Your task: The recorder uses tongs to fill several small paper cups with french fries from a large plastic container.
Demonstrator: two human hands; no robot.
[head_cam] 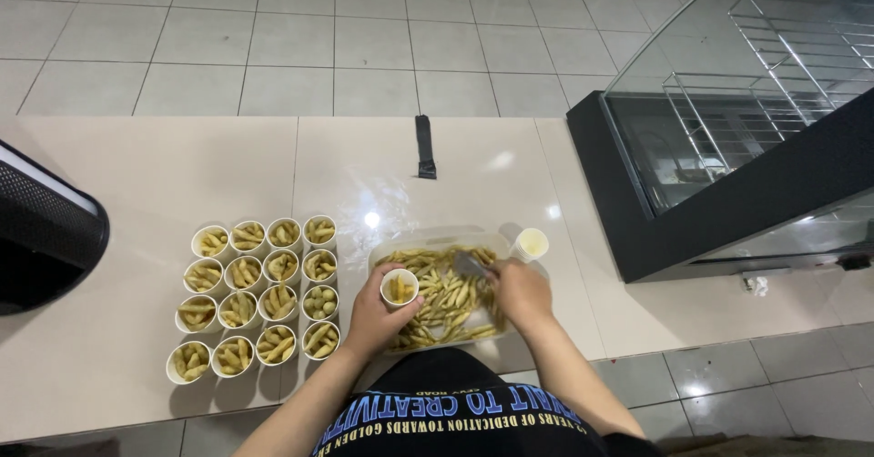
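My left hand (371,316) clamps the light, crushable paper cup (399,287) by its wall. My right hand (519,290) grips tongs (470,265) above the limp fries (446,302).

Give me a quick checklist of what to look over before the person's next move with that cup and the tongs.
1. Cup held upright: ok. The left hand holds the small paper cup upright over the clear tray, a few fried sticks already in it.
2. Tongs in grip: ok. The right hand holds the metal tongs, tips down among the sticks.
3. Sticks caught in the tongs: cannot tell, too small to see.
4. Supply in tray: ok, plenty of fried sticks remain.
5. Spare cups: ok, an empty cup stack stands beside the tray.
6. Filled cups: ok, sixteen stand upright in rows to the left.
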